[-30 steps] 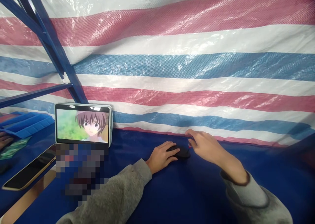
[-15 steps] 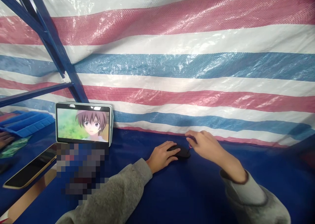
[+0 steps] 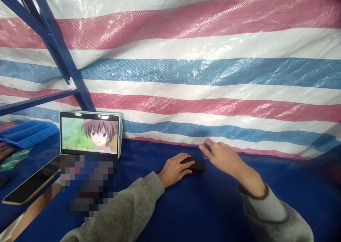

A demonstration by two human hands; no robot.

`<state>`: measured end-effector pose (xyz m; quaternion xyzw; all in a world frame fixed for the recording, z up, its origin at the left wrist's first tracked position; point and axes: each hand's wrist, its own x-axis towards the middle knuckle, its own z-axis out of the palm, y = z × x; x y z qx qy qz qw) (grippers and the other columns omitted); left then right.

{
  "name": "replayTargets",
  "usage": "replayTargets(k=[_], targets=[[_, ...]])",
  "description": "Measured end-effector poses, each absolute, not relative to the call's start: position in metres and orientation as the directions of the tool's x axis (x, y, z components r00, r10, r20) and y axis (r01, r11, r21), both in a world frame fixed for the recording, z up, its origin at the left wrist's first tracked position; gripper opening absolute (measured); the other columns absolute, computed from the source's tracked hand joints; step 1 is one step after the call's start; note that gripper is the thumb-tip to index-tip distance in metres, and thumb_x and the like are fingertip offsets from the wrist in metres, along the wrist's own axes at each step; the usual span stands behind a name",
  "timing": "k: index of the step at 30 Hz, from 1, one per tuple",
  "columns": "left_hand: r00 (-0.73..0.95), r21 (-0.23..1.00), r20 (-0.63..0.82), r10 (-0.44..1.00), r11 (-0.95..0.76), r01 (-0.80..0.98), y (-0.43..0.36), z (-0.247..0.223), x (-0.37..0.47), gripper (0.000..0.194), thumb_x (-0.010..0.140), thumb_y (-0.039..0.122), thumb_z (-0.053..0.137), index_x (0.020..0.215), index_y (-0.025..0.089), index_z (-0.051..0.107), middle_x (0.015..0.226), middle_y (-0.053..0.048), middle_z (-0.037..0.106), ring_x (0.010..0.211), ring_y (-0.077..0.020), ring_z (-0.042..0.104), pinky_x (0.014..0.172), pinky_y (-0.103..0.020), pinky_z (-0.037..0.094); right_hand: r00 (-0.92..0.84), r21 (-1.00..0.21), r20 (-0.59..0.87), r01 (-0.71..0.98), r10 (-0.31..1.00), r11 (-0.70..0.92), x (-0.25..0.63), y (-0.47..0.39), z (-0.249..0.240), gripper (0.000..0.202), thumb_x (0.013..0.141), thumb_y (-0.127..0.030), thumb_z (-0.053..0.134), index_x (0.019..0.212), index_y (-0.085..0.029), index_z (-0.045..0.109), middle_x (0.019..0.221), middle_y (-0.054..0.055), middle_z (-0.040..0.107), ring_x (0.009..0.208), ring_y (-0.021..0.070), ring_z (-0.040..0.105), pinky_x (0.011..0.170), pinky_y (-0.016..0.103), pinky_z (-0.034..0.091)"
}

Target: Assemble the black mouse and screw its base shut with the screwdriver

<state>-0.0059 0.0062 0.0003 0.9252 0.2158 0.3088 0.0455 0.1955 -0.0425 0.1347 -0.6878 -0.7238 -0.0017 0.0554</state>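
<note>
Tool tip hovers at the black piece's right end!

Nearest us, two grey sleeves (image 3: 128, 208) reach in over the blue tabletop (image 3: 197, 213), and here's the action! The left hand (image 3: 174, 167) lies across a flat, dark, rounded black piece (image 3: 199, 165), thumb and fingers apart on top yet clamped on it, pinning it to the table.

And the key line: that piece's long axis runs roughly left to right, the left hand covering its left end, the right end bare. Just beyond that bare end, a little higher, the right hand (image 3: 222, 158) has its fingers together, clamped on a slim tool (image 3: 205, 159) with a reddish collar, angled down. Is the tip touching? Too small to tell!

Off to the left, a phone (image 3: 33, 181) lies flat; farther back, a tablet (image 3: 89, 135) stands propped, and behind everything hangs striped sheeting (image 3: 213, 71).
</note>
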Motion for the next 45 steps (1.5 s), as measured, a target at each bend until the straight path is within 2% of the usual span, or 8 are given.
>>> replayTargets(k=[7,20,32,36,38,40,43,45], targets=[[0.716,0.218,0.550,0.430,-0.901,0.374,0.006,0.001,-0.006,0.036,0.096,0.041,0.051,0.128,0.026,0.059,0.133,-0.006,0.056,0.126,-0.0229,0.052,0.106,-0.040,0.046,0.017,0.015,0.039,1.000,0.999,-0.017,0.201,-0.043,0.138,0.026,0.093,-0.034,0.042,0.096,-0.019,0.062,0.086,0.011,0.072,0.085,0.0280,0.067,0.063,0.031,0.035],[0.717,0.210,0.555,0.422,-0.905,0.369,0.005,0.002,-0.005,0.035,0.096,0.040,0.051,0.127,0.025,0.061,0.133,-0.007,0.057,0.126,-0.0235,0.052,0.107,-0.041,0.045,-0.039,0.048,0.083,0.998,0.996,0.035,0.200,-0.044,0.139,0.047,0.096,-0.051,0.038,0.084,-0.018,0.069,0.076,0.011,0.071,0.075,0.0264,0.066,0.059,0.031,0.035],[0.718,0.224,0.551,0.426,-0.904,0.364,0.006,0.000,-0.006,0.036,0.097,0.041,0.050,0.128,0.025,0.059,0.133,-0.006,0.056,0.127,-0.0229,0.051,0.108,-0.040,0.045,-0.034,-0.014,0.211,0.999,0.977,0.037,0.199,-0.039,0.131,0.059,0.088,-0.067,0.040,0.059,-0.021,0.065,0.061,0.010,0.067,0.068,0.0260,0.065,0.060,0.033,0.040],[0.717,0.230,0.552,0.426,-0.904,0.360,0.006,0.001,-0.006,0.036,0.097,0.041,0.049,0.128,0.025,0.060,0.133,-0.006,0.056,0.126,-0.0235,0.051,0.106,-0.041,0.046,0.009,-0.044,0.238,0.999,0.971,0.001,0.198,-0.037,0.128,0.058,0.090,-0.062,0.038,0.058,-0.020,0.063,0.063,0.011,0.067,0.069,0.0272,0.066,0.062,0.034,0.041],[0.717,0.231,0.550,0.428,-0.903,0.362,0.006,0.001,-0.006,0.036,0.097,0.041,0.050,0.128,0.025,0.060,0.133,-0.007,0.056,0.126,-0.0238,0.052,0.106,-0.041,0.046,-0.005,-0.149,0.270,0.988,0.963,0.047,0.199,-0.033,0.123,0.053,0.093,-0.053,0.039,0.058,-0.020,0.062,0.063,0.010,0.068,0.070,0.0262,0.066,0.065,0.034,0.042],[0.715,0.233,0.548,0.434,-0.900,0.368,0.006,0.001,-0.006,0.036,0.096,0.041,0.051,0.127,0.025,0.060,0.132,-0.007,0.057,0.125,-0.0239,0.053,0.106,-0.041,0.046,-0.028,-0.390,0.301,0.908,0.953,0.150,0.198,-0.027,0.113,0.048,0.094,-0.047,0.040,0.060,-0.020,0.060,0.062,0.007,0.068,0.066,0.0222,0.065,0.066,0.033,0.044],[0.711,0.235,0.552,0.435,-0.900,0.368,0.006,0.000,-0.006,0.036,0.096,0.042,0.051,0.127,0.025,0.061,0.132,-0.007,0.057,0.125,-0.0235,0.053,0.106,-0.041,0.047,0.054,-0.823,0.317,0.512,0.947,0.247,0.194,-0.018,0.095,0.041,0.091,-0.053,0.046,0.075,-0.018,0.061,0.067,0.004,0.070,0.058,0.0170,0.064,0.057,0.028,0.047],[0.709,0.237,0.555,0.435,-0.900,0.366,0.006,0.000,-0.006,0.036,0.096,0.041,0.051,0.126,0.025,0.061,0.131,-0.007,0.058,0.124,-0.0228,0.053,0.105,-0.040,0.047,0.118,-0.928,0.301,0.266,0.946,0.262,0.189,-0.014,0.083,0.040,0.086,-0.057,0.053,0.082,-0.018,0.060,0.051,-0.002,0.060,0.043,0.0132,0.054,0.047,0.026,0.043]])
